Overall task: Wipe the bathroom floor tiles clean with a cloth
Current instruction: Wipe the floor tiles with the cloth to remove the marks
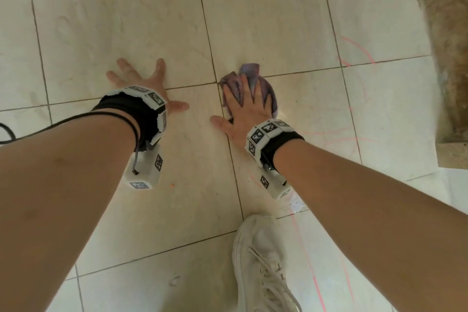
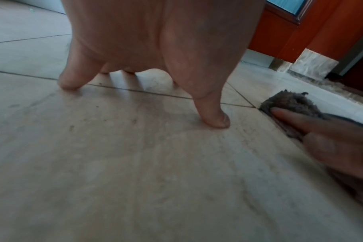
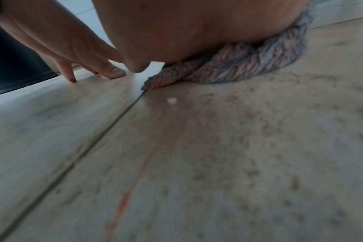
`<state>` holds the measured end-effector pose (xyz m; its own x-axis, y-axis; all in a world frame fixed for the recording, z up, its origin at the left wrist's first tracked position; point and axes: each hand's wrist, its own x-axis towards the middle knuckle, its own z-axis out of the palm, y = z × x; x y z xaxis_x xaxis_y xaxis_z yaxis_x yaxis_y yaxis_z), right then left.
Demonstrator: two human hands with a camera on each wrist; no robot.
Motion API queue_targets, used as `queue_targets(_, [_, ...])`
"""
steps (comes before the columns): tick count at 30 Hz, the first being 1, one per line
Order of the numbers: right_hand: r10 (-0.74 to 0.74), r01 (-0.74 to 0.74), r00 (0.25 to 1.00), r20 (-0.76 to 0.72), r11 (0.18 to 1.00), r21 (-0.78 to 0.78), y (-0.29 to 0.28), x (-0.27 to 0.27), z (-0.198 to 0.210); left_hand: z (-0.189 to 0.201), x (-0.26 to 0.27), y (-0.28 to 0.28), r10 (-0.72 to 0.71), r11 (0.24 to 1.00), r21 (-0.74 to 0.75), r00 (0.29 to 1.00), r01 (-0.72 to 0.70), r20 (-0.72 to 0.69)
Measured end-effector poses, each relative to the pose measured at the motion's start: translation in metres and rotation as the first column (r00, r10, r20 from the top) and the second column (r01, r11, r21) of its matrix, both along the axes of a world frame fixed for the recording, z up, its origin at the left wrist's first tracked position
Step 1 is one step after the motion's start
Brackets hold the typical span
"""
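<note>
Floor tiles [image 1: 152,33]: pale beige with dark grout lines, faint pink marks [image 1: 354,53] at right of frame; they fill my head view.

Sneaker [image 1: 263,261]: white, laced, lower centre.

My left hand [image 1: 149,83]: centre left, fingers spread straight, fingertips [image 2: 218,122] braced on the tile, holding nothing.

My right hand [image 1: 245,109]: centre, fingers straight and flat, pressing down on the cloth.

Cloth [image 1: 249,73]: purple-grey, bunched, at the grout crossing mid-frame, under my right palm, just beside the left hand.
</note>
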<state>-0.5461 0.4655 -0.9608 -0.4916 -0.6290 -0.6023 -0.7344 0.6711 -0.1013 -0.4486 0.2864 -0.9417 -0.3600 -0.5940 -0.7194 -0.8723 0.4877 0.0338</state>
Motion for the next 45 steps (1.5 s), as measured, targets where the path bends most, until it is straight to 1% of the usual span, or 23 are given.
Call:
queue_targets(2, [0.003, -0.003, 1.000, 0.012, 0.999, 0.045, -0.003, -0.001, 0.004, 0.002, -0.006, 0.011, 0.014, 1.000, 0.007, 1.000, -0.014, -0.005])
queue_targets(5, [0.013, -0.016, 1.000, 0.025, 0.993, 0.118, -0.009, -0.002, 0.009, -0.002, -0.009, 0.019, -0.002, 1.000, -0.008, 1.000, 0.002, -0.015])
queue_targets(8, [-0.040, 0.028, 0.997, 0.068, 0.986, 0.166, -0.015, 0.003, 0.020, 0.000, -0.002, 0.016, -0.015, 1.000, -0.027, 0.999, 0.014, -0.033])
queue_targets(9, [-0.048, 0.036, 0.997, 0.065, 0.984, 0.177, -0.016, 0.005, 0.022, 0.000, -0.003, 0.014, -0.039, 0.998, -0.042, 0.998, 0.037, -0.048])
queue_targets(13, [-0.022, -0.011, 0.990, 0.138, 0.973, 0.232, -0.003, 0.028, 0.030, 0.002, 0.006, 0.018, -0.022, 0.999, -0.040, 0.998, 0.019, -0.061])
queue_targets(16, [-0.022, 0.001, 0.994, 0.109, 0.981, 0.195, 0.008, 0.030, 0.022, -0.004, -0.002, 0.015, -0.046, 0.998, -0.049, 0.998, 0.044, -0.041])
queue_targets(18, [0.004, -0.020, 0.995, 0.103, 0.987, 0.158, 0.011, 0.034, 0.016, -0.003, 0.003, 0.014, -0.011, 1.000, -0.026, 0.999, 0.010, -0.045])
queue_targets(21, [0.033, -0.042, 0.996, 0.077, 0.993, 0.108, 0.016, 0.033, 0.013, -0.005, 0.000, 0.014, -0.040, 0.998, -0.045, 0.998, 0.037, -0.052])
queue_targets(25, [0.061, -0.063, 0.996, 0.058, 0.997, 0.035, 0.023, 0.032, 0.008, -0.006, 0.001, 0.014, -0.023, 0.998, -0.052, 0.998, 0.020, -0.053])
queue_targets(28, [0.025, -0.023, 0.998, 0.062, 0.999, -0.027, 0.047, 0.032, 0.004, -0.009, 0.004, 0.013, -0.013, 0.998, -0.070, 0.999, 0.009, -0.052])
queue_targets(31, [-0.041, 0.042, 0.998, 0.044, 0.999, -0.011, 0.086, 0.026, 0.005, -0.007, 0.002, 0.018, -0.003, 0.996, -0.089, 0.998, -0.002, -0.055])
queue_targets(33, [-0.069, 0.068, 0.996, 0.051, 0.998, 0.010, 0.095, 0.009, 0.006, -0.005, 0.003, 0.023, -0.002, 0.995, -0.101, 0.999, -0.003, -0.053])
queue_targets(35, [-0.130, 0.130, 0.990, 0.056, 0.992, 0.001, 0.087, -0.013, 0.008, -0.006, 0.003, 0.033, -0.028, 0.995, -0.095, 0.998, 0.022, -0.060])
queue_targets(38, [-0.214, 0.215, 0.976, 0.040, 0.976, -0.023, 0.060, -0.038, 0.007, -0.009, -0.003, 0.054, -0.084, 0.994, -0.082, 0.994, 0.079, -0.070])
queue_targets(42, [-0.188, 0.188, 0.982, 0.003, 0.982, -0.014, 0.047, -0.043, 0.004, -0.007, -0.023, 0.081, -0.155, 0.984, -0.096, 0.986, 0.149, -0.060])
queue_targets(45, [-0.154, 0.154, 0.988, 0.019, 0.988, -0.022, 0.055, -0.037, 0.007, -0.005, -0.029, 0.085, -0.152, 0.985, -0.092, 0.988, 0.148, -0.041])
